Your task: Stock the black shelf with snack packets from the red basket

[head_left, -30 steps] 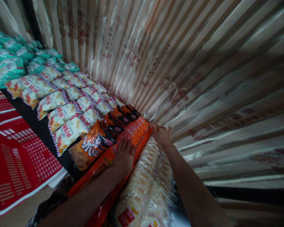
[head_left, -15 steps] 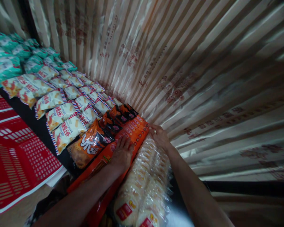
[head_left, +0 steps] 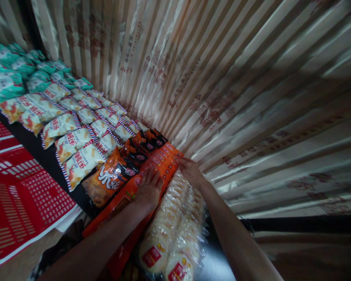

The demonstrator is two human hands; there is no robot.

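Note:
My left hand (head_left: 149, 188) lies flat with its fingers extended on a row of overlapping orange snack bags (head_left: 160, 159). At the far end of that row, beside the curtain, my right hand (head_left: 190, 170) touches the bags' edge with its fingers stretched out, their tips partly hidden. Below my right hand runs a double row of round rice crackers (head_left: 171, 230) in clear wrappers. Left of the orange row stand black-and-orange snack bags (head_left: 107, 179), the front one facing up toward me.
White snack bags with striped edges (head_left: 82, 160) lie in rows farther left, with teal bags (head_left: 7, 86) beyond them. A red plastic basket (head_left: 16, 195) sits at the lower left. A pleated, printed curtain (head_left: 222, 86) hangs behind the display.
The view has shifted slightly, and my right hand and forearm sit a little farther left in it. My left hand stays on the orange bags.

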